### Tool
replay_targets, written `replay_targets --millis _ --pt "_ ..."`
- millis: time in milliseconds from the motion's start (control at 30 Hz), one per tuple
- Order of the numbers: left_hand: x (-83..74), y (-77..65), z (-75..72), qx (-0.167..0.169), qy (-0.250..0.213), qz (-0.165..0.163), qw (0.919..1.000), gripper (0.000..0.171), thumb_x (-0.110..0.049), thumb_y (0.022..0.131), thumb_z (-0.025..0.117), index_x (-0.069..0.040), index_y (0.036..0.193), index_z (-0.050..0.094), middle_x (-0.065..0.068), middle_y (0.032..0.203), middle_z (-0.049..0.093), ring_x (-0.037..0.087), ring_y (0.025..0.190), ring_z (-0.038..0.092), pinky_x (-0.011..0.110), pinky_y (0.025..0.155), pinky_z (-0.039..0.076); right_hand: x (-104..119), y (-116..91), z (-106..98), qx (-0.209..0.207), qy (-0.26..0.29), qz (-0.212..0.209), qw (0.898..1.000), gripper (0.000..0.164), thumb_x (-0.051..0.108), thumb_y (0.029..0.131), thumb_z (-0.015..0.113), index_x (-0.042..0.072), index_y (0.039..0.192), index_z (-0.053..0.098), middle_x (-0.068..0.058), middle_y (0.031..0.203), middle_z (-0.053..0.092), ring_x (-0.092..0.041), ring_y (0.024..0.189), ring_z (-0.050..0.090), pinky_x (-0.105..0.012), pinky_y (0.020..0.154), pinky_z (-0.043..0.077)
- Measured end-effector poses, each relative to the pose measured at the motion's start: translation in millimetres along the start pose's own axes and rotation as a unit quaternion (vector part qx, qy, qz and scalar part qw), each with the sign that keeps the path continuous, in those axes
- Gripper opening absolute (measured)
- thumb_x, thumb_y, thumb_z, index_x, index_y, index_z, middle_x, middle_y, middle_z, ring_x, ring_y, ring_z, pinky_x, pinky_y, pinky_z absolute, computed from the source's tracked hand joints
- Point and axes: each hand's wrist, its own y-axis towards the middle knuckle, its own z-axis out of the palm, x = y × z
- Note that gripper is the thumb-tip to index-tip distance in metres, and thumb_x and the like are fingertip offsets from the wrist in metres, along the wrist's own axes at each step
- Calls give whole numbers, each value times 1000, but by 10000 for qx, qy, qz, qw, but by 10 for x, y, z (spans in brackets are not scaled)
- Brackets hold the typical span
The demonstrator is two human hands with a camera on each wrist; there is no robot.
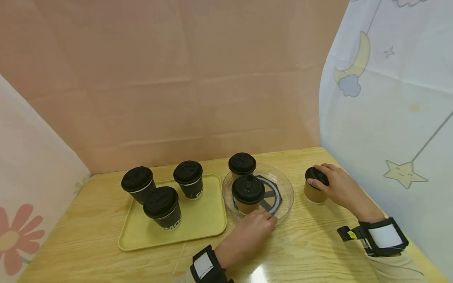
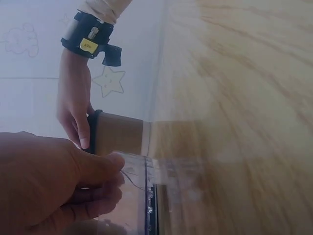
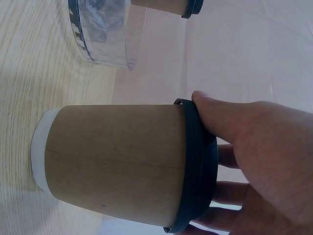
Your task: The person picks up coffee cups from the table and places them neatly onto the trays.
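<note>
My right hand [image 1: 341, 190] grips the black lid of a brown paper coffee cup [image 1: 315, 192] from above. That cup stands upright on the table at the right; its white base meets the wood in the right wrist view. With thumb and fingers, my left hand [image 1: 249, 232] pinches the near rim of a clear round plastic tray [image 1: 286, 184]. Inside this tray stand two lidded brown cups, a front cup [image 1: 247, 206] and a back cup [image 1: 242, 165]. The front one partly hides the back one. The left fingertips are mostly hidden in the head view.
Left of the clear tray lies a yellow rectangular tray [image 1: 198, 224]. It bears three black lidded cups: a near cup [image 1: 163, 208], a left cup [image 1: 138, 182] and a right cup [image 1: 189, 179]. A patterned white sheet [image 1: 389, 118] borders the wooden table [image 1: 301, 247] on the right.
</note>
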Motion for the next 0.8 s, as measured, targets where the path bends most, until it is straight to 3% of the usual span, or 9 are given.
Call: replay_targets --millis 367,567,800 --pt "50 -14 41 26 -209 -43 9998 23 1 84 66 -17 96 72 -8 87 68 3 81 59 12 74 49 -13 10 8 -7 44 21 10000 62 35 94 64 -11 132 51 -40 132 48 -58 117 47 -67 93 43" --pt "125 -91 33 -61 -389 -94 9992 21 0 85 67 -17 96 74 -8 93 72 3 85 63 11 78 51 -10 13 2 -53 68 -4 10000 62 35 93 65 -11 133 52 -40 131 49 -59 116 48 -68 92 43" --pt "236 -218 -10 108 -667 -195 9975 19 -1 87 65 -17 96 73 -9 92 71 2 84 62 14 77 51 -17 15 5 -75 41 -20 10000 62 34 93 65 -11 132 52 -40 130 49 -58 116 48 -67 93 43"
